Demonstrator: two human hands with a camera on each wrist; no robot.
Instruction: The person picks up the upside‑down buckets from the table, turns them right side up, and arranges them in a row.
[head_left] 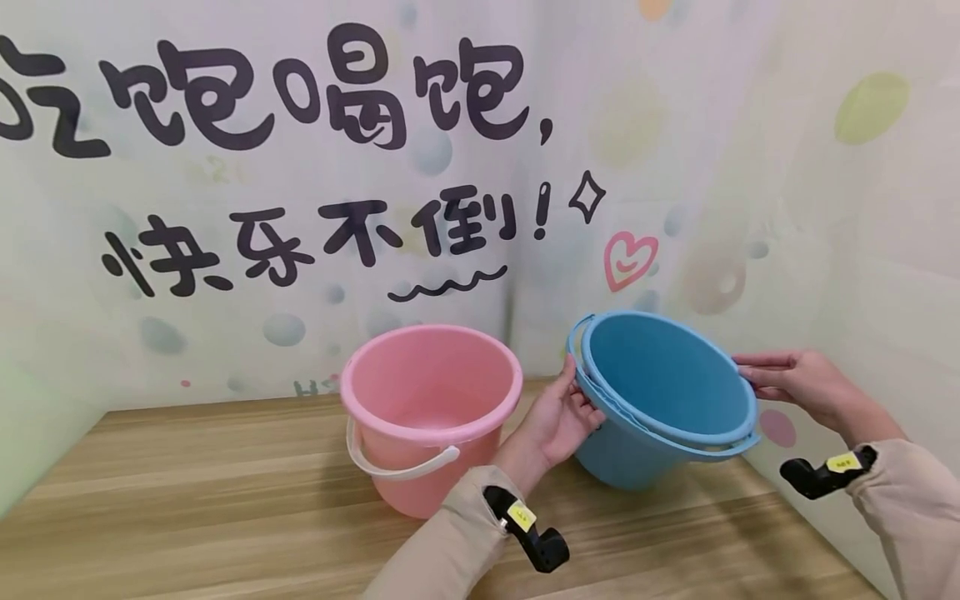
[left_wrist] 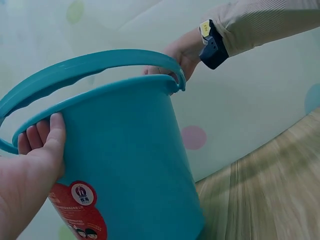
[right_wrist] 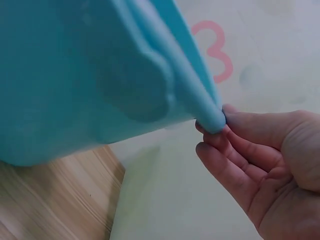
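A blue bucket (head_left: 663, 379) tilts toward the front at the right of the table, its blue handle (left_wrist: 100, 62) lying along the near side of the rim. With my left hand (head_left: 558, 421) I grip the rim on its left side; the thumb and fingertips show in the left wrist view. My right hand (right_wrist: 270, 165) pinches the opposite edge of the rim between thumb and fingers. Below the left hand a red label (left_wrist: 80, 210) sits on the bucket's wall. Beside my left forearm stands an upright pink bucket (head_left: 431, 429) with its white handle (head_left: 405, 471) hanging down in front.
The wooden table (head_left: 187, 500) runs back to a printed wall sheet (head_left: 247, 183) with large black characters. A pale side wall (head_left: 900, 317) rises close behind the right hand. Black wrist cameras (head_left: 528, 529) are strapped over both beige sleeves.
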